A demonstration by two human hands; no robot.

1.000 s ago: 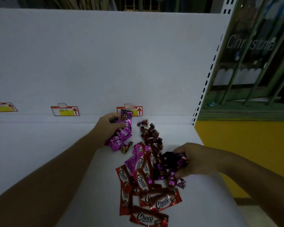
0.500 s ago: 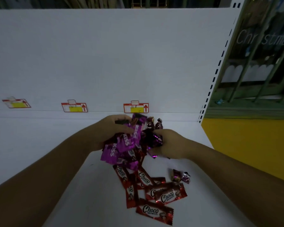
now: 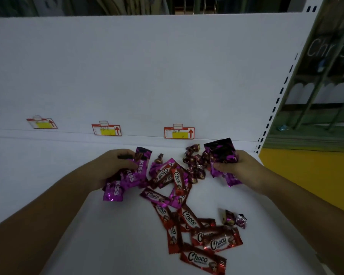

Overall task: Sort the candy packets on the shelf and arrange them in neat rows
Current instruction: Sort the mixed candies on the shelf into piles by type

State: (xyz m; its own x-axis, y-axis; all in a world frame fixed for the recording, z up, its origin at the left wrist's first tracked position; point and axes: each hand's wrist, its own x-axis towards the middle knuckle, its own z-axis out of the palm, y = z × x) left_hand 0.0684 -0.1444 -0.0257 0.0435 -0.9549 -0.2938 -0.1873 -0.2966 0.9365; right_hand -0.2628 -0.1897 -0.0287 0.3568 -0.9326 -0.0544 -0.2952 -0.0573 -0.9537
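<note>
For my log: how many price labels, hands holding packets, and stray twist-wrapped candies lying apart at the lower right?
Price labels: 3
Hands holding packets: 2 (left hand grips purple KISS packets; right hand grips purple packets)
Stray twist-wrapped candies: 2
Total: 7

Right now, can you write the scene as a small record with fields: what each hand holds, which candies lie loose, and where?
left hand: grip closed on a bunch of purple Kiss packets
right hand: grip closed on purple packets, print not readable
red Choco packets: loose on the shelf, overlapping, not in rows
small wrapped candies: cluster between the hands
two stray candies: apart, beside the red heap
price tags: three on the back panel
</note>
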